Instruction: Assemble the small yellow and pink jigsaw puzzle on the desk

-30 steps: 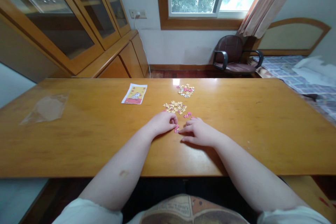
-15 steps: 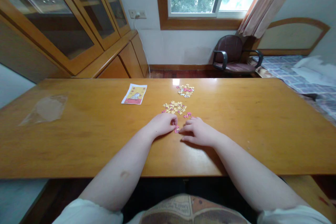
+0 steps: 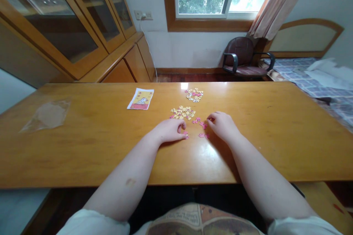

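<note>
My left hand (image 3: pixel 171 130) rests on the wooden table (image 3: pixel 96 143), fingers curled, its fingertips pressing a small pink puzzle piece (image 3: pixel 186 134). My right hand (image 3: pixel 224 125) lies further right with curled fingers, its fingertips beside loose pink pieces (image 3: pixel 203 125); whether it pinches one is unclear. More pink pieces (image 3: pixel 203 136) lie between the hands. Just beyond is a heap of yellow pieces (image 3: pixel 183 112), and farther back a mixed heap (image 3: pixel 194 95).
A printed picture card (image 3: pixel 141 98) lies at the back left of the pieces. A clear plastic bag (image 3: pixel 46 114) lies at the far left. Behind the table are a wooden cabinet (image 3: pixel 82 25), an office chair (image 3: pixel 242 58) and a bed (image 3: pixel 317 77).
My right hand has moved away from the left hand, up and to the right, uncovering pink pieces on the table. The left hand has stayed on its piece.
</note>
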A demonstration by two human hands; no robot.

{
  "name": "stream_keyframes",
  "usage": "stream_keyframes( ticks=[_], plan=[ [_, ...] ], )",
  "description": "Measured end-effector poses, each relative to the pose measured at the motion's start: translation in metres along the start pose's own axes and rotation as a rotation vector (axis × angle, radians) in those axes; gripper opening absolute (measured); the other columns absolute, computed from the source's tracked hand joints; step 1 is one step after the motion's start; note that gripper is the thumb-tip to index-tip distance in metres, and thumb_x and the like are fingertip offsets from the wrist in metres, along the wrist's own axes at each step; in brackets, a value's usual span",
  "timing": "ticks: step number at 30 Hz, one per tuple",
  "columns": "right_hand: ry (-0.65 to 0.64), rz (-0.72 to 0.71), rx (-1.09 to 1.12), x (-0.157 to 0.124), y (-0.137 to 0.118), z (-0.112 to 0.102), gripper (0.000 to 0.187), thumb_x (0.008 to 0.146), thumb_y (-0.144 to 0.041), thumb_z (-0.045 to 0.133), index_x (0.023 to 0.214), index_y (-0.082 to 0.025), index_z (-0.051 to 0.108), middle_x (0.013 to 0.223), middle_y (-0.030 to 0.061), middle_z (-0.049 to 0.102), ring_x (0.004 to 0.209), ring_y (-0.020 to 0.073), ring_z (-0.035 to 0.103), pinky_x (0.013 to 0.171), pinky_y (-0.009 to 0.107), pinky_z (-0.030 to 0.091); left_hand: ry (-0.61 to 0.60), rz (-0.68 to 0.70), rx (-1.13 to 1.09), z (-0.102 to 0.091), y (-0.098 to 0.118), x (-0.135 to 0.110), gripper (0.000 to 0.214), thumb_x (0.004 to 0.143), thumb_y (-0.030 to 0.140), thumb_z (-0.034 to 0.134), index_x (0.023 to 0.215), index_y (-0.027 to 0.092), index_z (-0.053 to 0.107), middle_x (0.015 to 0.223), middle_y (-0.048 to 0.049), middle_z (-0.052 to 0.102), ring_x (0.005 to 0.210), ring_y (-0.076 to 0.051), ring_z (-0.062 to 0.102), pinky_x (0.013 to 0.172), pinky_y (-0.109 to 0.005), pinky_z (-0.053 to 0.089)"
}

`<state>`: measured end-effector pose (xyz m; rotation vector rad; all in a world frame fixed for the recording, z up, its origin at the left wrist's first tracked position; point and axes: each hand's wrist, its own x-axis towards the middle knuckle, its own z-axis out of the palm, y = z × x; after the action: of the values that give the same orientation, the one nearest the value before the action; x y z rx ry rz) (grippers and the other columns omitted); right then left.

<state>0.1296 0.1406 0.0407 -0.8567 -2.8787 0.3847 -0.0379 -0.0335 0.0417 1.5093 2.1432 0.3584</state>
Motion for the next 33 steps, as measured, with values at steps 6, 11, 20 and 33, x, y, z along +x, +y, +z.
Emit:
stream_keyframes(
  ticks=[6,11,20,33],
  plan=[
    [-0.072,0.001,-0.03,0.001,0.002,0.001,0.019,0.084,-0.027,0.055,0.083,-0.02,0.073,0.089,0.0072,0.07,0.083,0.0205,0.062,0.068,0.029,0.04,-0.026,0.019,0.057,0.0,0.003,-0.001,0.035,0.07,0.044,0.067,0.099,0.025,0.063,0.084,0.0006,0.067,0.074,-0.017,0.06,0.062,-0.025,0.039],
    [-0.376,-0.091,0.178,-0.004,0.003,-0.008,0.014,0.071,-0.032,0.071,0.08,-0.021,0.07,0.075,0.0007,0.068,0.067,0.0154,0.059,0.059,0.025,0.037,-0.039,0.036,0.052,0.0,0.002,-0.001,0.033,0.071,0.044,0.065,0.097,0.025,0.064,0.082,0.0012,0.066,0.072,-0.016,0.059,0.061,-0.025,0.039],
    [-0.322,-0.06,0.142,0.002,0.011,0.002,0.011,0.076,-0.028,0.067,0.084,-0.023,0.073,0.077,0.0008,0.069,0.068,0.0149,0.058,0.059,0.024,0.037,-0.055,0.049,0.054,-0.001,0.004,-0.001,0.032,0.072,0.044,0.065,0.097,0.025,0.064,0.08,0.0015,0.065,0.07,-0.015,0.059,0.06,-0.024,0.038],
    [-0.15,-0.417,0.121,-0.004,-0.006,0.013,0.046,0.089,-0.042,0.056,0.13,-0.02,0.059,0.144,0.0129,0.047,0.131,0.0269,0.044,0.109,0.043,0.032,-0.065,0.058,0.011,0.0,0.004,-0.001,0.033,0.074,0.048,0.063,0.097,0.025,0.063,0.08,0.0017,0.066,0.068,-0.015,0.058,0.058,-0.025,0.037]
  ],
)
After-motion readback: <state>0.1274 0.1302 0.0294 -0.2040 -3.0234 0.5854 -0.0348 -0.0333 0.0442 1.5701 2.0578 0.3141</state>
